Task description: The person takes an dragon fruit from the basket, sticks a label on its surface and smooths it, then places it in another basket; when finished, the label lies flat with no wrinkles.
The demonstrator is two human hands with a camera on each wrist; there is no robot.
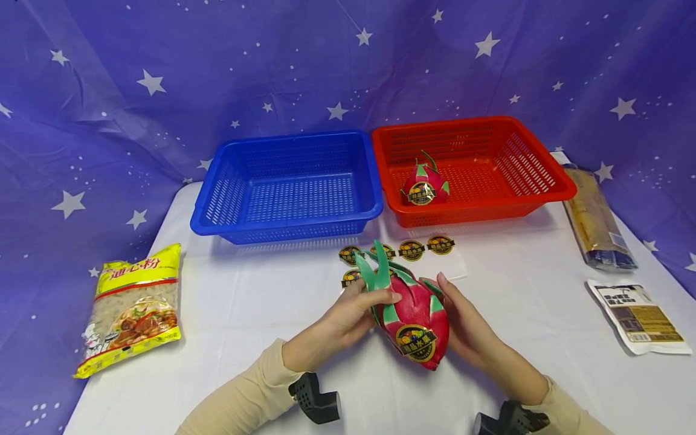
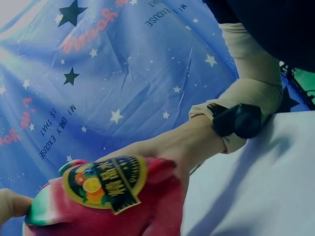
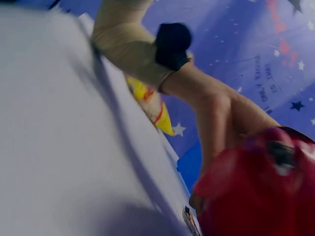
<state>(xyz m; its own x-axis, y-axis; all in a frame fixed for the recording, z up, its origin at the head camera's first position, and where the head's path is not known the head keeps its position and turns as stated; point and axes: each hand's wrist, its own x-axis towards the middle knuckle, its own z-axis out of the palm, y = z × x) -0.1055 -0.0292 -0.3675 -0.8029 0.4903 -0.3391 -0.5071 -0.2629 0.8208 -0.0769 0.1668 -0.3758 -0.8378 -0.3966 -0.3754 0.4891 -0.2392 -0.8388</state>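
Observation:
Both hands hold a red dragon fruit (image 1: 415, 308) with green leafy tips above the white table. A black-and-gold fruit sticker (image 1: 415, 342) is on its lower front, also seen close up in the left wrist view (image 2: 106, 183). My left hand (image 1: 356, 311) grips the fruit's left side, thumb on top and fingers partly hidden beneath. The right hand (image 1: 462, 317) holds the other side, its fingers largely behind the fruit. Just beyond lies a white sheet with several matching stickers (image 1: 411, 250), partly covered by the fruit and left hand.
Behind stand a blue basket (image 1: 288, 232) and a red basket (image 1: 489, 209); the red one contains another stickered dragon fruit (image 1: 426, 184). A yellow food bag (image 1: 133, 311) lies at left. On the right are a brown package (image 1: 595, 217) and a white-and-brown pouch (image 1: 638, 317).

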